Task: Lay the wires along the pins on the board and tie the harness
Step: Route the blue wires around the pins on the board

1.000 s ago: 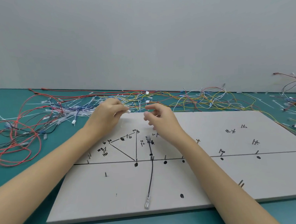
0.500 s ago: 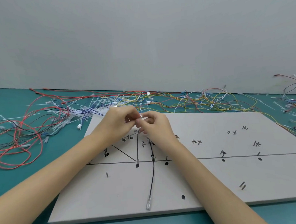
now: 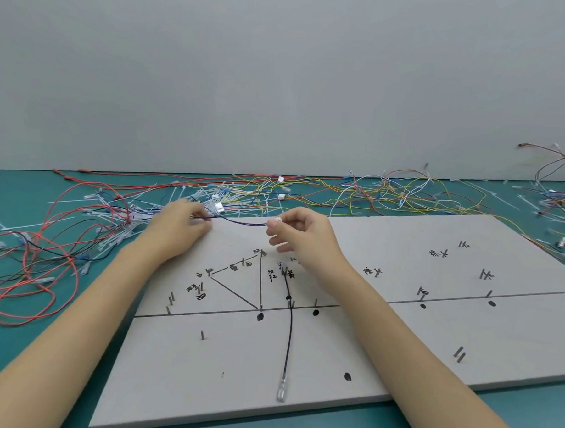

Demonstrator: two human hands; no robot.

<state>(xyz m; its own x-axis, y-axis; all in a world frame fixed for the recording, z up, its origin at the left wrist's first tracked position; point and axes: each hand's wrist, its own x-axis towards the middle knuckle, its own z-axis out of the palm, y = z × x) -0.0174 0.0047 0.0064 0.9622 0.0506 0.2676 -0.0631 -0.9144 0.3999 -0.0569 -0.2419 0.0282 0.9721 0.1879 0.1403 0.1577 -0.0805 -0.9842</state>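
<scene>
A grey board (image 3: 412, 344) with metal pins and black hand-drawn lines lies on the teal table. One black wire (image 3: 290, 331) with a clear terminal at its near end runs down the board's middle between pins. A thin dark purple wire (image 3: 239, 221) stretches between my two hands above the board's far edge. My left hand (image 3: 180, 229) pinches its left part near the wire pile. My right hand (image 3: 295, 229) pinches the small white connector at its right end.
A tangle of red, black, yellow and white wires (image 3: 79, 231) with white cable ties covers the table left of and behind the board. More wires (image 3: 562, 199) lie at the far right. A grey wall stands behind.
My hands were together over the board's far edge; they have drawn apart, left hand leftward, right hand rightward, pulling the purple wire taut between them.
</scene>
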